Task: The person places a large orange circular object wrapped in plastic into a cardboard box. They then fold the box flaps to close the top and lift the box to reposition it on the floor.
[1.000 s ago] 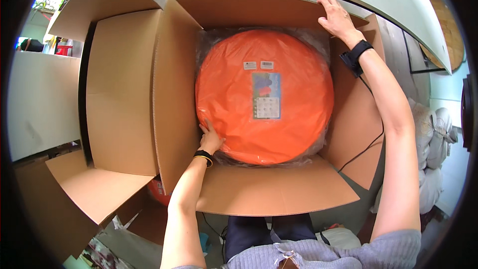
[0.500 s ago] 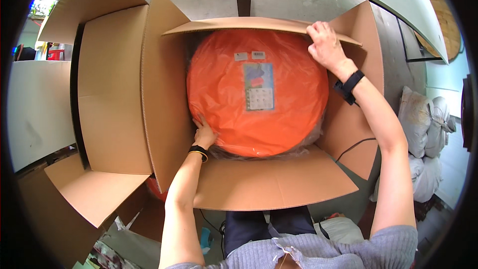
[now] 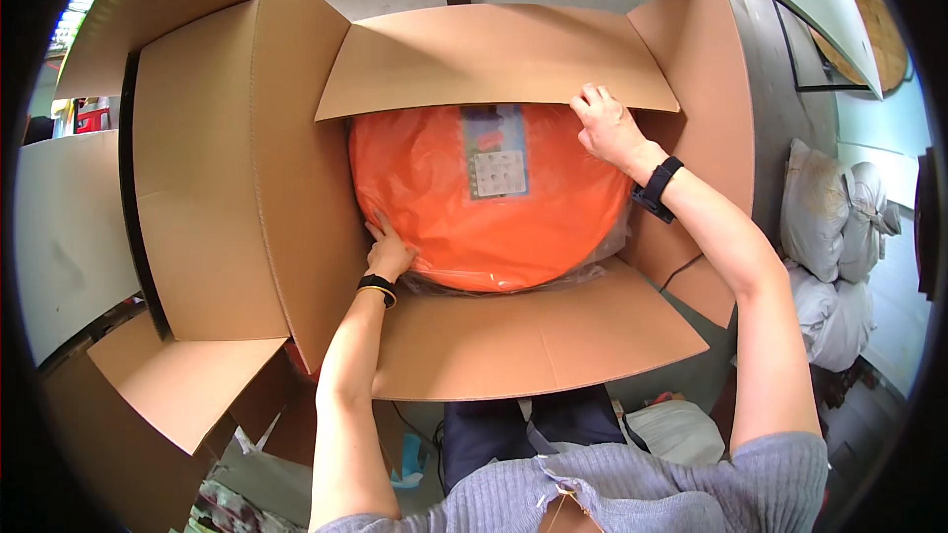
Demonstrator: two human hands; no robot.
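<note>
A large round orange bundle [image 3: 415, 178] in clear plastic lies inside an open cardboard box [image 3: 314, 188]. A printed sheet [image 3: 496, 173] shows under its wrapping. The far flap [image 3: 494, 54] leans inward and hides the bundle's far part. With fingers closed on that flap's edge, toward its right end, is my right hand [image 3: 607, 125], a black watch on its wrist. My left hand [image 3: 390, 252] rests with fingers spread on the bundle's near left side, beside the box wall. The near flap [image 3: 523, 336] is folded outward toward me.
Another open cardboard box [image 3: 202, 178] stands directly on the left. White sacks [image 3: 818, 212] are piled at the right. A white table [image 3: 810, 0] reaches in at the far right. A thin dark cable [image 3: 681, 274] runs by the box's near right corner.
My right hand has pulled the far flap toward me and down, covering the bundle's far part with its labels. My left hand stays on the bundle's near left side.
</note>
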